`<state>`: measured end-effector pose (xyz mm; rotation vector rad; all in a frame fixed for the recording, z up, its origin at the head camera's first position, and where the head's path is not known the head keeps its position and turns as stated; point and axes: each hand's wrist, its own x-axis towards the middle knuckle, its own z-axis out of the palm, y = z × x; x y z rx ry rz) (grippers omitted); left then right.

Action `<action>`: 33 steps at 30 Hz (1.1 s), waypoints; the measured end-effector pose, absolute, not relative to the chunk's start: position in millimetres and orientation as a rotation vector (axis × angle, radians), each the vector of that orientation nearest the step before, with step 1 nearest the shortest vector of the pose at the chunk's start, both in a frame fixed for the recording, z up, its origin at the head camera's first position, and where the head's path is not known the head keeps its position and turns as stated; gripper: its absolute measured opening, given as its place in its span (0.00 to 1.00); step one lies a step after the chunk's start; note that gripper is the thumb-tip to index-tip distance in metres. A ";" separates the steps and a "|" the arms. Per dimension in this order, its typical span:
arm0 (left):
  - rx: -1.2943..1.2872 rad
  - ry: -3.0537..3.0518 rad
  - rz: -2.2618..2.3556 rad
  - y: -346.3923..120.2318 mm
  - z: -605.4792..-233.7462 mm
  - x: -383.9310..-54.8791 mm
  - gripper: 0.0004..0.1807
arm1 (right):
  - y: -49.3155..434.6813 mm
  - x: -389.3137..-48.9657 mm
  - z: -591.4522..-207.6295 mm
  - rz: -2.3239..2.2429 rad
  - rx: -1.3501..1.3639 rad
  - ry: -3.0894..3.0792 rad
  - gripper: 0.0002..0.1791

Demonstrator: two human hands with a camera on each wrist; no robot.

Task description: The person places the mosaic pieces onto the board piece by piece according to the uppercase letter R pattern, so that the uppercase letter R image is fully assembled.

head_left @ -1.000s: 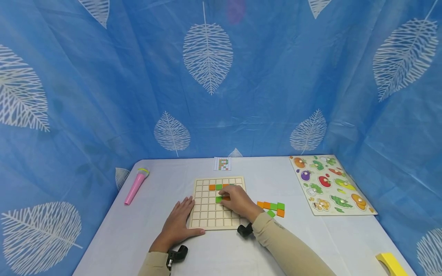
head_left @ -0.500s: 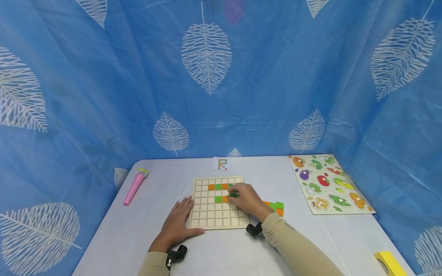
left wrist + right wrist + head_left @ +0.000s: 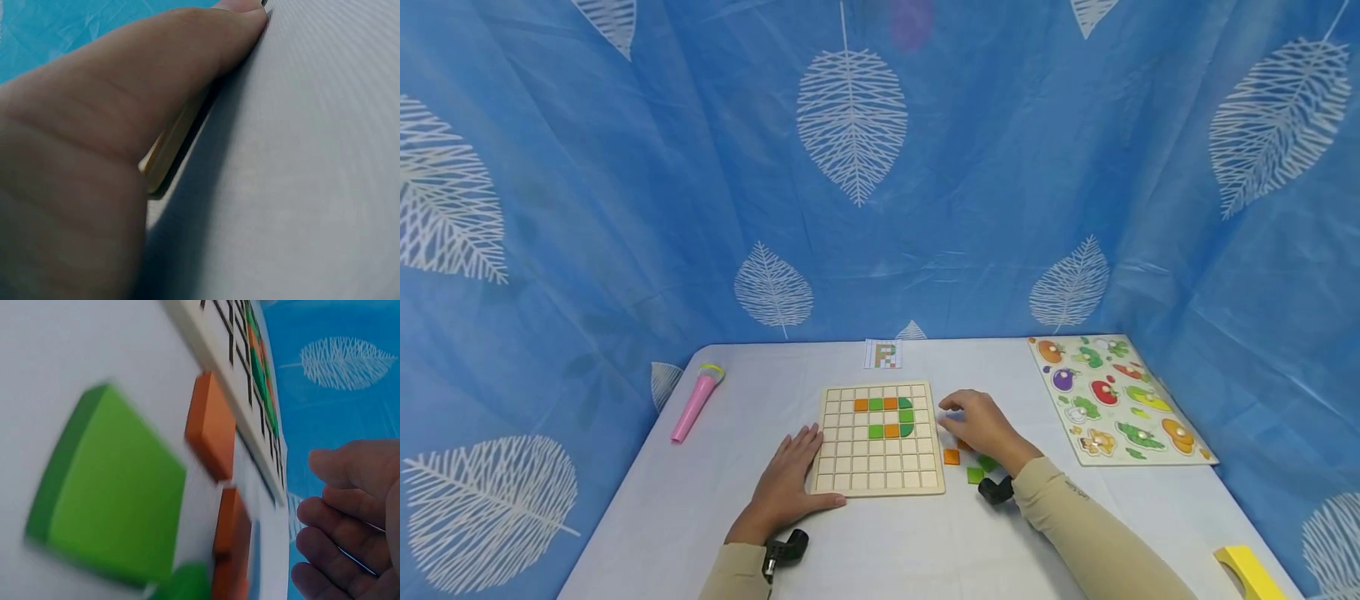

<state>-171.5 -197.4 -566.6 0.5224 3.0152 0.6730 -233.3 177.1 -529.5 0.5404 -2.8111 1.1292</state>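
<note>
Left hand (image 3: 786,483) spread at the grid board (image 3: 868,482), right hand (image 3: 987,427) unladen beside it

Nearest to us, at the lower right, we saw a yellow arched block (image 3: 1251,573) on the white tablecloth (image 3: 880,550). The left hand lay spread, its fingers straight against the left side of the wooden grid board and its thumb stretched out by the near edge; we saw it gripping nothing. To the board's right lay loose tiles (image 3: 951,457), orange and green, some partly hidden by the right hand. That hand hovered there with fingers gently curved, thumb apart from the index finger and nothing pinched between; in the right wrist view we saw its fingertips clear of the tiles. In the board's upper right part we counted eight seated tiles (image 3: 891,404): four across, one green square below at the right, then three more, both right-hand corners rounded and green. Farther off we had a pink toy microphone (image 3: 694,407) at the left, a vegetable puzzle board (image 3: 1082,384) at the right, and a printed pattern card (image 3: 882,354) beyond the grid. Behind hung a blue curtain (image 3: 962,167) with white leaves.
</note>
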 end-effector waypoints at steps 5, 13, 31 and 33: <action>0.522 3.015 0.685 -197.6 -566.3 -171.2 0.71 | 196.3 -231.7 -533.6 1.153 0.461 -2.854 0.15; 0.529 3.022 0.682 -197.8 -569.4 -171.5 0.71 | 219.2 -227.2 -533.5 1.147 0.432 -2.870 0.15; 0.555 3.039 0.698 -197.8 -571.0 -170.8 0.70 | 253.6 -215.9 -532.6 1.043 0.472 -2.992 0.18; 0.562 3.045 0.701 -197.9 -571.4 -170.5 0.70 | 256.8 -215.5 -533.7 1.050 0.499 -2.989 0.18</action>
